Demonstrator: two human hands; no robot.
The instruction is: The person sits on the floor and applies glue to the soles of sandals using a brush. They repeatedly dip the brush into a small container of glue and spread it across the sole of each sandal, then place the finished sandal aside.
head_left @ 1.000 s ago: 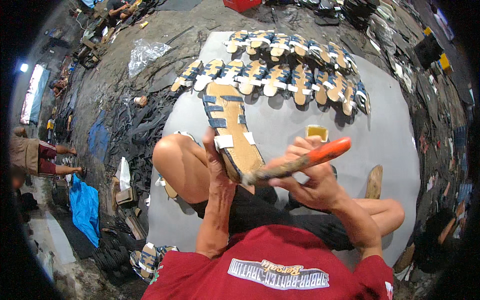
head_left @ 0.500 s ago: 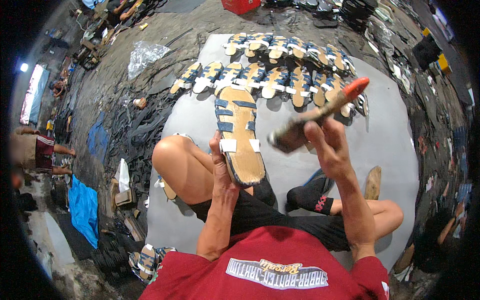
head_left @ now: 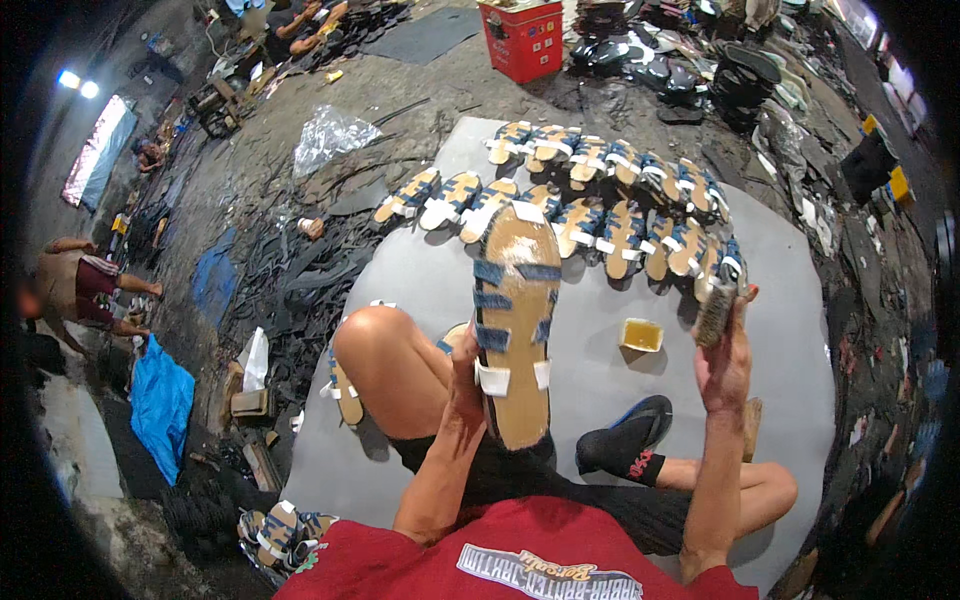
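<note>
My left hand (head_left: 467, 372) grips a sandal (head_left: 515, 330) by its side, its tan insole facing me and its far end raised. Blue straps and white tabs lie along the sandal's edges, and a glossy patch shows at the far end. My right hand (head_left: 724, 370) is closed round a brush (head_left: 714, 318) to the right, with the bristly head turned up and the handle mostly hidden. Between the two hands, a small dish of yellow liquid (head_left: 641, 336) sits on the grey sheet.
Several similar sandals (head_left: 620, 238) stand in two rows on the grey sheet (head_left: 780, 350). More sandals (head_left: 277, 530) lie at lower left. Dark scraps (head_left: 330, 250) cover the floor around. A red bin (head_left: 524, 42) stands at the back; a person (head_left: 90, 280) bends by a blue sheet (head_left: 162, 405).
The brush has swung from a level hold with its orange handle tip out to bristles up, farther right. The sandal's far end now looks glossy. The view has shifted.
</note>
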